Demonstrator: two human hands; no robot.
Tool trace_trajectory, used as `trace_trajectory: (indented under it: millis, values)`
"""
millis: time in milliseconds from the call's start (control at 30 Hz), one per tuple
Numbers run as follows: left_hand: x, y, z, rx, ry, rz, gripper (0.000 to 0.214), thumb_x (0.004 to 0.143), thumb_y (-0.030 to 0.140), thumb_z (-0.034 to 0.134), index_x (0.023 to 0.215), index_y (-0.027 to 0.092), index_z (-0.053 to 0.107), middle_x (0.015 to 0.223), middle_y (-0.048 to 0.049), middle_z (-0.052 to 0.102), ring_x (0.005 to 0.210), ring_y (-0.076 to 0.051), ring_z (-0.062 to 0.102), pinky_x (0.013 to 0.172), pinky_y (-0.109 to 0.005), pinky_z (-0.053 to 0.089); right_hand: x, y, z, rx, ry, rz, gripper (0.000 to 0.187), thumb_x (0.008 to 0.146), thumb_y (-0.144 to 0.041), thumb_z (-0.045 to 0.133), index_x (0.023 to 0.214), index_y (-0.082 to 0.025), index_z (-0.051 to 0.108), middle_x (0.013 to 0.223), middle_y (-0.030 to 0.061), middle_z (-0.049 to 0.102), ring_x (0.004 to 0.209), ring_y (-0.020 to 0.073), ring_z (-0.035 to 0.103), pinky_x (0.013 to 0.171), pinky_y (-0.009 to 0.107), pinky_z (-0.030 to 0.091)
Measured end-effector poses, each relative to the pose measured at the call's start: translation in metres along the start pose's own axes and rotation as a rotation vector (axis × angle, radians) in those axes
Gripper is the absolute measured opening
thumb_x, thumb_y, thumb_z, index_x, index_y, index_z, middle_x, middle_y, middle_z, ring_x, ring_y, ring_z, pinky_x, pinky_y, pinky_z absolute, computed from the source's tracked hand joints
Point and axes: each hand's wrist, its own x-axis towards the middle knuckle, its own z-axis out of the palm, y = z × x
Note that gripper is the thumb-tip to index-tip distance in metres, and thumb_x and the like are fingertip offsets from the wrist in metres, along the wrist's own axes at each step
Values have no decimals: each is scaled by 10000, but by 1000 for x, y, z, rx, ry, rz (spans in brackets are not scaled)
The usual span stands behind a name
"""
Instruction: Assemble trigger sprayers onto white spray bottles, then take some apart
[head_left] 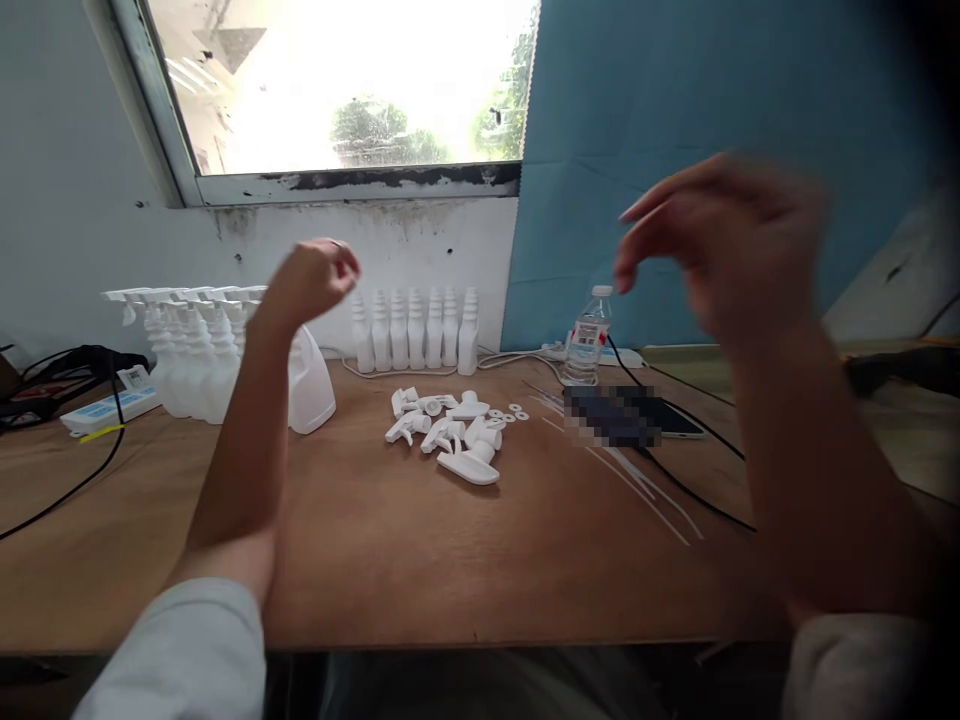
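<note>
My left hand [319, 278] is raised above the table, in front of the white wall. Its fingers curl loosely inward, and nothing shows in them. My right hand [739, 245] hangs higher up before the blue sheet, blurred, with bent fingers held apart from the palm and no object visible. Below and between the hands lies a loose pile of white trigger spray heads [470, 465] with several small white rings [510, 416]. Behind my left forearm stand white spray bottles with trigger heads fitted [199, 350]. A row of white bottles without heads [416, 335] lines the wall.
On the right are a clear water bottle [589, 340], a dark phone-like device [679, 418], black cables and thin white tubes [637, 480]. A power strip [112, 405] lies at left on the brown table [412, 570]. A window [337, 90] is ahead.
</note>
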Motion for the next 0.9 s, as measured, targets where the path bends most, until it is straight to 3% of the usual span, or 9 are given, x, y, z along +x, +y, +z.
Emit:
trace_trajectory:
  millis: [67,133,200,300,367,467,700,900]
  values:
    - [-9,16,37,-155,-132,178,212,869,249,541,964,123,683,920,-71,651,764,-140,575,769,-279,488,-14,24,17,-217,-279,120,186,882,-369,603,851,-206,686,657,-2,637,535,108,577,539,271,453]
    - [-32,27,76,-266,-277,295,286,894,357,529,1025,139,659,1040,-100,648,871,-181,614,792,-312,515,-38,55,32,-502,-648,225,217,914,-336,531,896,-200,699,731,19,690,578,121,587,560,263,440]
    - [-61,31,107,-283,-419,372,398,870,382,572,1213,180,591,1286,-122,574,1122,-249,584,938,-379,498,-67,87,44,-541,-782,237,167,857,-229,561,830,-184,720,814,51,720,683,165,639,618,277,467]
    - [-100,27,133,-249,-479,435,546,831,306,598,1355,224,470,1420,-116,497,1310,-302,457,1106,-483,369,-110,125,59,-577,-830,233,211,840,-184,546,936,-177,733,951,107,716,863,237,665,778,349,517]
    - [-116,22,140,-232,-451,422,553,839,292,582,1371,233,440,1435,-115,486,1334,-307,428,1127,-508,333,-131,141,66,-609,-817,226,261,870,-229,535,1046,-183,721,1124,144,675,1056,299,617,931,451,482]
    - [-127,18,145,-238,-392,390,514,859,294,560,1354,222,441,1416,-125,497,1324,-299,436,1111,-495,350,-152,155,71,-654,-774,240,308,918,-321,503,1124,-211,703,1253,153,611,1205,342,520,1009,552,412]
    - [-132,18,152,-318,-314,371,500,797,214,574,1288,180,484,1310,-117,573,1242,-272,495,1084,-434,400,-166,172,72,-646,-678,251,305,936,-372,494,1060,-188,702,1185,138,624,1154,299,526,1009,502,423]
    - [-133,18,155,-311,-346,226,542,753,196,581,1290,174,508,1210,-122,620,1214,-274,536,1021,-408,482,-164,169,74,-603,-654,211,242,921,-342,507,977,-188,686,1075,120,660,1079,276,558,971,484,439]
